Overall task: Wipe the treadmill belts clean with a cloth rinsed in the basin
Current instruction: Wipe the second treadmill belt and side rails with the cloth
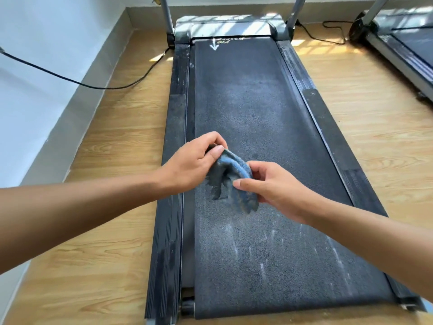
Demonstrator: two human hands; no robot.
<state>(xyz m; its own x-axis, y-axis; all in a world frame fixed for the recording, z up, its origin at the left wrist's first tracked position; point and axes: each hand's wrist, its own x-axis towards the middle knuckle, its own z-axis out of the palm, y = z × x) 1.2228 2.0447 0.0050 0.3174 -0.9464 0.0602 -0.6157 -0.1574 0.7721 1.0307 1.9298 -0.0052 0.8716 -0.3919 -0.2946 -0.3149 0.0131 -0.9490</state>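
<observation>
left hand (192, 164): we are pinching one end of the blue cloth (230, 181) between thumb and curled fingers, holding it just above the belt.
cloth: it is hanging bunched and ragged between our two hands, over the middle of the treadmill belt (255, 109), its lower edge near or barely touching the surface; we cannot tell which.
right hand (267, 184): we are gripping the other end with thumb and fingertips closed on the fabric.
risk, grip: we are holding the cloth by its ends only, so it is likely to fold into a rope and smear the dust rather than lift it.
risk, cloth: it is looking dark and loaded, so wiping on without rinsing could be spreading grey film back; the basin is not in view.
risk, belt: pressing hard could be sliding the loose belt along its rollers and jerking our hands.
risk, cable: the black power cable (77, 82) is trailing across the floor on the left, well apart from us but a trip hazard when we are stepping away.
surface: the belt is showing pale dust in the centre and white streaks near us; the left side rail (171, 184) is scuffed.
room: we are standing on wood-look flooring (112, 207), a white wall to the left, sunlight falling ahead, a second treadmill (407, 50) at far right.
</observation>
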